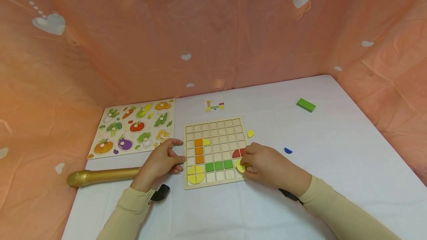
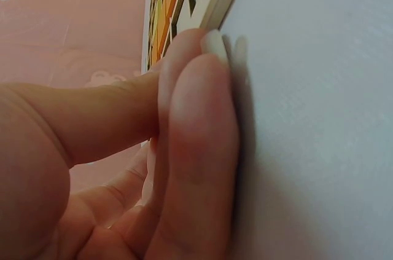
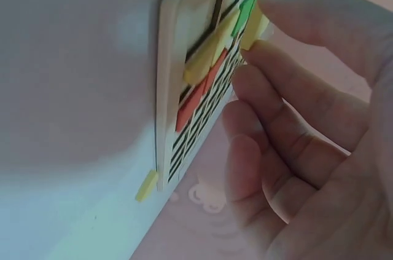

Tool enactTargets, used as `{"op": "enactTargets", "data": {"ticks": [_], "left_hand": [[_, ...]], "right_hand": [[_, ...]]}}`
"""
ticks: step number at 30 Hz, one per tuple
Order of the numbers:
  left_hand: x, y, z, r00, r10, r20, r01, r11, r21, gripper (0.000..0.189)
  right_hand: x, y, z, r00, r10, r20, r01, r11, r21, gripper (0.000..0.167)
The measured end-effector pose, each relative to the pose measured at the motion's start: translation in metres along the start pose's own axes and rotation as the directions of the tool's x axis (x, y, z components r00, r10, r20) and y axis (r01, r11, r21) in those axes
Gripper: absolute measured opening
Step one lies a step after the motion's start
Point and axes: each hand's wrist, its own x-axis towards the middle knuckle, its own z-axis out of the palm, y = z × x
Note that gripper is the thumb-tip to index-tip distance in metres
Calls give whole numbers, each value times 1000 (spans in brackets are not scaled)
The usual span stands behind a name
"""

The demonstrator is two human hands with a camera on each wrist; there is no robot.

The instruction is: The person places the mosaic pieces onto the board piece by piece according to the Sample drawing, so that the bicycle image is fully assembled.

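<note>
A square wooden grid board (image 1: pixel 217 185) lies on the white table. On it sit orange squares (image 1: pixel 199 150), green squares (image 1: pixel 218 165), red pieces (image 1: pixel 236 153) and a yellow circle made of quarter pieces (image 1: pixel 195 174). My right hand (image 1: pixel 267 164) is over the board's near right corner. Between its thumb and index finger it pinches a yellow quarter-circle piece (image 3: pixel 254 29); other yellow pieces (image 3: pixel 206 57) lie on the board beside it. At the board's left edge is my left hand (image 1: pixel 163 160), its fingers relaxed and its fingertips right at the rim.
A yellow quarter piece (image 1: pixel 251 133) lies right of the board, a blue half-round piece (image 1: pixel 288 150) and a green block (image 1: pixel 305 105) farther right. Behind the board is a pattern card (image 1: pixel 215 103). A vegetable peg puzzle (image 1: pixel 133 130) and a gold cylindrical stick (image 1: pixel 106 175) are at left.
</note>
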Motion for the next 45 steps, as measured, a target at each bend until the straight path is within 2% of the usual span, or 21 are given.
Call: {"op": "enactTargets", "data": {"ticks": [6,12,39,42,45], "left_hand": [[0,0,0,1000,-1,0,1,1000,-3,56],[-1,1,0,1000,-4,1,4,1000,-9,56],[1,0,0,1000,-20,-2,20,1000,-6,58],[0,0,0,1000,-21,-2,21,1000,-6,58],[0,0,0,1000,-17,-1,17,1000,-7,58]], "right_hand": [[1,-4,6,998,-51,-29,51,999,-5,14],[2,-4,9,997,-60,-39,60,998,-13,14],[4,-5,12,1000,-17,-10,17,1000,-21,13],[4,-2,9,1000,4,-13,-4,1000,-19,11],[5,6,3,998,58,-30,-58,998,0,8]]}}
